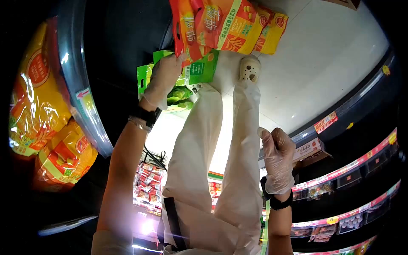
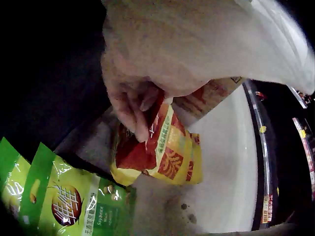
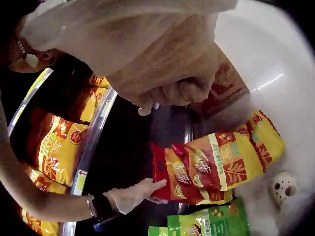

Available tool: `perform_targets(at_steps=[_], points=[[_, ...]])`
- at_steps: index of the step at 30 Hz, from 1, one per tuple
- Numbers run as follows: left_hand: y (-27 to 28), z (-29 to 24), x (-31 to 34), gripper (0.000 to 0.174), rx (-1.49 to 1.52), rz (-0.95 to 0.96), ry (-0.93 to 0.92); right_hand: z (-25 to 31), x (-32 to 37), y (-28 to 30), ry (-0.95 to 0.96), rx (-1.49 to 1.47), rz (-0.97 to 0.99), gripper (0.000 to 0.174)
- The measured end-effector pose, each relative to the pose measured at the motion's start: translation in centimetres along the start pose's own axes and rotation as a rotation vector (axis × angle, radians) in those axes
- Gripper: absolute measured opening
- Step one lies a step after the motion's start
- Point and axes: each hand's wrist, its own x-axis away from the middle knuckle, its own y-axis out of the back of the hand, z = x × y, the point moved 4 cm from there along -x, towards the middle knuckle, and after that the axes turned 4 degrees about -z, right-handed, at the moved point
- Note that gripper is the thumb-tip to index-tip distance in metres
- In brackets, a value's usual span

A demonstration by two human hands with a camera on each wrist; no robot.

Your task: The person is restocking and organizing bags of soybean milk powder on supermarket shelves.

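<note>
My gloved left hand (image 1: 163, 78) pinches the red top edge of a red-and-yellow bag of soybean milk powder (image 1: 206, 23). More bags of the same kind overlap it, their yellow ends lying toward the right. Beneath that hand are green soybean milk bags (image 1: 202, 70), also seen at the lower left of the left wrist view, where one green bag (image 2: 66, 196) shows a handle slot. My gloved right hand (image 1: 278, 159) hangs beside my right leg, fingers loosely curled and holding nothing. In the right wrist view, the left hand (image 3: 133, 194) grips the bags' red end.
At the left, a shelf edge (image 1: 87, 97) fronts more yellow-orange bags (image 1: 63, 157). Shelves (image 1: 348, 176) with price strips curve along the right. A printed carton (image 3: 226, 88) stands on the pale floor (image 1: 318, 55) beyond the bags. My shoe (image 1: 250, 70) is close to them.
</note>
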Motion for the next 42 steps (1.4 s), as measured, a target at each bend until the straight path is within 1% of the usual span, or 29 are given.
perform_targets(at_steps=[3,5,7,9,11,13,15,16,17,19,20,21,22,23,24,25,26,27,29,30,32,33,35,36,37,39,40,41,42], points=[[1.0,-1.3,2.9,0.039,0.188,-0.063,-0.003,-0.2,1.1,0.5,0.074,0.008,-0.04,0.037],[3.0,-3.3,4.7,0.037,0.537,-0.067,0.244,-0.3,2.0,0.9,0.115,0.056,-0.047,0.036],[5.8,-5.3,6.8,0.041,0.44,-0.169,0.181,-0.1,2.8,1.2,0.116,0.059,-0.043,0.036],[7.5,-6.7,9.4,0.04,0.265,0.009,0.189,0.0,3.6,1.6,0.126,0.055,-0.038,0.035],[8.5,-6.6,12.5,0.038,0.215,-0.028,0.057,-0.2,4.3,1.5,0.175,0.103,-0.046,0.035],[10.6,-6.9,15.6,0.034,0.357,-0.02,0.115,-0.1,5.1,1.6,0.171,0.116,-0.012,0.032],[13.4,-8.4,19.1,0.035,0.551,-0.007,0.266,0.1,5.7,1.2,0.173,0.131,0.017,0.03],[14.9,-9.1,20.5,0.034,0.484,0.043,0.251,-0.1,5.8,1.0,0.129,0.009,0.038,0.026],[15.6,-9.6,22.4,0.034,0.638,-0.034,0.143,-0.5,5.7,0.6,0.088,-0.111,0.06,0.023],[18.8,-11.6,26.2,0.033,0.535,0.045,0.32,-2.2,5.1,-0.1,0.055,-0.078,0.121,0.024],[20.2,-12.3,28.2,0.034,0.544,0.07,0.314,-2.5,4.9,-0.5,0.189,-0.092,0.093,0.028],[20.7,-12.5,30.1,0.033,0.643,-0.005,0.169,-3.2,4.4,-1.2,0.322,-0.105,0.069,0.034],[21.6,-12.6,32.1,0.035,0.642,0.076,0.284,-5.2,3.4,-2.3,0.289,-0.154,0.184,0.053],[22.4,-12.4,33.9,0.048,0.689,0.216,0.192,-5.1,2.6,-2.5,0.311,-0.161,0.183,0.053],[23.1,-13.3,35.7,0.054,0.811,0.138,0.255,-5.3,1.6,-3.3,0.114,-0.336,0.321,0.061],[24.3,-14.1,37.0,0.058,0.893,0.182,0.235,-5.4,1.2,-4.4,-0.09,-0.506,0.46,0.069],[24.3,-13.5,39.1,0.074,0.982,0.138,0.429,-5.2,1.1,-5.4,-0.224,-0.733,0.578,0.082],[24.6,-13.3,40.9,0.08,1.06,0.082,0.508,-4.4,1.3,-6.0,-0.271,-0.927,0.753,0.088],[24.2,-11.6,43.7,0.084,1.224,-0.144,0.373,-2.9,2.3,-6.4,-0.32,-1.156,0.865,0.082],[23.9,-11.2,44.3,0.084,1.221,-0.148,0.365,-2.6,2.8,-6.4,-0.311,-1.158,0.868,0.082],[23.6,-10.5,45.2,0.084,1.298,-0.241,0.319,-3.0,3.8,-6.3,-0.465,-1.218,0.722,0.07],[23.5,-10.2,45.4,0.084,1.34,-0.285,0.295,-2.8,4.4,-6.2,-0.455,-1.218,0.718,0.07],[23.4,-9.7,45.5,0.084,1.425,-0.38,0.241,-1.4,5.5,-6.1,-0.328,-1.463,0.853,0.061],[23.5,-9.6,45.5,0.084,1.466,-0.429,0.216,-0.5,6.3,-5.7,-0.38,-1.508,0.878,0.052],[23.6,-9.8,45.2,0.084,1.469,-0.432,0.207,0.5,6.9,-5.0,-0.371,-1.505,0.88,0.052],[24.5,-10.0,44.7,0.08,1.432,-0.606,0.183,2.4,7.8,-4.2,-0.276,-1.43,0.949,0.046],[25.4,-8.9,44.8,0.078,0.947,-0.372,0.286,2.2,7.7,-4.2,-0.243,-1.156,0.811,0.05],[25.4,-9.1,45.1,0.078,0.947,-0.378,0.291,2.6,8.2,-3.7,-0.245,-1.152,0.818,0.05],[25.7,-9.9,44.9,0.08,1.161,-0.446,0.259,4.1,9.0,-2.6,-0.247,-1.208,0.873,0.047]])
